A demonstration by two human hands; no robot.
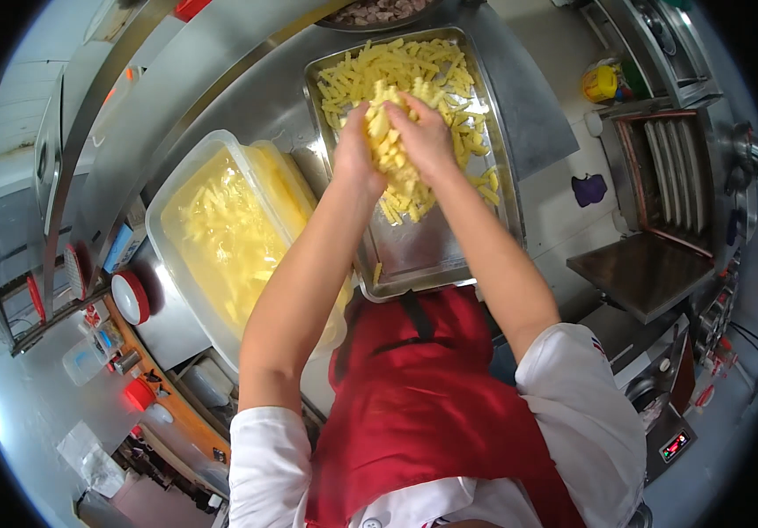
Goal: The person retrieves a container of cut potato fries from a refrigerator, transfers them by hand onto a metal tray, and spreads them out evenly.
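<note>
Between them, my left hand [356, 152] and my right hand [426, 135] clasp a heap of crinkle-cut potato sticks [389, 135]. Both are above a shallow metal tray [418, 254]. More crinkle-cut sticks [379, 63] are spread over the tray's far half, and some lie under my hands. One loose stick [377, 273] rests near the tray's front left corner. Left of the tray stands a translucent plastic tub [184, 155], where further potato sticks [227, 224] sit in yellowish liquid. My palms and some fingertips are hidden by the heap.
A bowl of raw meat pieces [379, 12] is beyond the tray. On the floor at right lies a dark purple cloth [589, 189], near an open metal cabinet [676, 178] with a lowered door [643, 270]. A red-rimmed white container [130, 297] stands left of the tub.
</note>
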